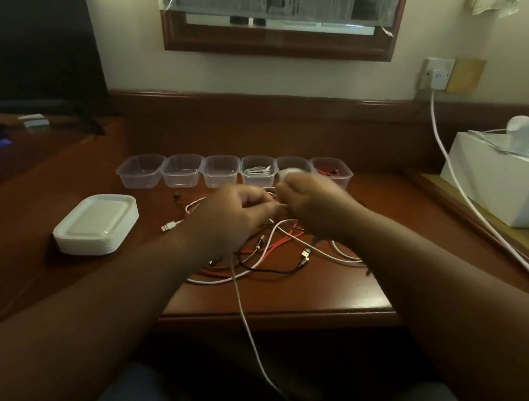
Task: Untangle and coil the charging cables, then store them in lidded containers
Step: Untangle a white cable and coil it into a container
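both hands work above the middle of the counter [327,300]. the left hand [236,216] has its fingers curled, its grip pinching a white cable [241,304] that runs from the hand down over the counter's front edge toward the lap. the right hand [314,204], just beside the left and blurred, is curled too; it seems to pinch the same white cable, but its fingertips are too smeared to be sure.

under the hands lies a tangle [282,255] of white, red and black cables, spread on the counter near its front edge. a white usb plug [167,227] sticks out at the tangle's left side.

a row of six clear tubs [181,171] stands behind the tangle, toward the counter's back edge, side by side and all without lids. the fourth from the left holds a coiled white cable [257,169]; the one at the right end holds a red cable [328,172]; the fifth is partly hidden by the right hand.

a stack of white lids [96,224] sits near the counter's left edge, apart from the tubs.

at the right end a white box [515,184] stands, and a white cord [452,167] hangs from a wall socket [439,73] past it.
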The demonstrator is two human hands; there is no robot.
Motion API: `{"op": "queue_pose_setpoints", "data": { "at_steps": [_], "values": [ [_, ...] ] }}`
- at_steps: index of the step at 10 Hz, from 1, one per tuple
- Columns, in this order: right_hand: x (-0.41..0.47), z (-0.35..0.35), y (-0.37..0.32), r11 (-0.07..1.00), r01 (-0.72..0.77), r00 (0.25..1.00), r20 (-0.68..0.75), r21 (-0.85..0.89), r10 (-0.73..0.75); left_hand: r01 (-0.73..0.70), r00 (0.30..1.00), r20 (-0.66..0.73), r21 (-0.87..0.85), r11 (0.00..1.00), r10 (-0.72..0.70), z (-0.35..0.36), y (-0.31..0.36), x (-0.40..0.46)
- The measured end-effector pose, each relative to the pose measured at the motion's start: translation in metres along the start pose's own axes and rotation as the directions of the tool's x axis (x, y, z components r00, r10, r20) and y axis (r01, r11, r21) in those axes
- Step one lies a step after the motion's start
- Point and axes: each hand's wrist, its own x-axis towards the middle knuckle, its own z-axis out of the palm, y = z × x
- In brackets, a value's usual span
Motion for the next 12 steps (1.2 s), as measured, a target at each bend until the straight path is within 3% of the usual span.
{"op": "queue_pose_setpoints", "data": {
  "at_steps": [1, 2, 3, 4, 5, 6, 7, 8, 9, 10, 11, 12],
  "values": [
    [-0.01, 0.003, -0.011, 0.724, -0.245, 0.957, 0.282, 0.645, 0.072, -0.082, 0.994, -0.072, -0.004, 0.997, 0.081, -0.011, -0.004, 0.007],
    [-0.013, -0.004, -0.013, 0.264, -0.427, 0.89, 0.454, 0.865, -0.049, -0.015, 0.997, -0.08, -0.352, 0.936, -0.014, -0.01, -0.004, 0.008],
    [-0.016, -0.016, -0.018, 0.041, -0.447, 0.867, 0.444, 0.894, -0.224, 0.101, 0.991, 0.002, -0.644, 0.758, -0.131, -0.005, 0.001, 0.006],
    [-0.019, -0.024, -0.029, -0.33, -0.29, 0.951, 0.23, 0.898, -0.207, 0.182, 0.976, 0.058, -0.753, 0.632, -0.212, 0.008, 0.005, 0.004],
    [-0.012, -0.029, -0.033, -0.433, 0.029, 0.999, -0.006, 0.901, 0.053, 0.258, 0.964, 0.131, -0.682, 0.685, -0.232, 0.024, 0.005, -0.001],
    [-0.003, -0.025, -0.021, 0.399, 0.248, 0.898, -0.364, 0.883, 0.246, 0.24, 0.97, 0.158, -0.49, 0.838, -0.186, 0.029, 0.004, -0.005],
    [-0.003, -0.013, -0.01, 0.999, 0.002, 0.924, -0.382, -0.033, -0.015, 0.09, 0.996, 0.045, -0.237, 0.967, -0.082, 0.014, 0.009, -0.002],
    [-0.01, -0.002, -0.009, 0.991, -0.086, 0.99, -0.106, 0.106, 0.098, -0.083, 0.99, -0.118, -0.054, 0.995, 0.076, -0.008, 0.006, 0.008],
    [-0.011, -0.004, -0.017, 0.665, -0.226, 0.974, 0.189, 0.712, 0.128, -0.069, 0.986, -0.163, -0.242, 0.968, 0.029, -0.018, 0.001, 0.013],
    [-0.015, -0.016, -0.024, 0.081, -0.259, 0.949, 0.269, 0.962, -0.166, 0.034, 0.99, -0.089, -0.606, 0.794, -0.11, -0.004, 0.001, 0.008],
    [-0.016, -0.028, -0.036, -0.34, -0.063, 0.992, 0.023, 0.938, -0.122, 0.147, 0.981, 0.0, -0.66, 0.737, -0.195, 0.015, 0.001, 0.002],
    [-0.007, -0.031, -0.036, 0.023, 0.228, 0.957, -0.228, 0.973, 0.181, 0.186, 0.982, 0.072, -0.538, 0.822, -0.175, 0.023, 0.001, -0.003]
  ]
}}
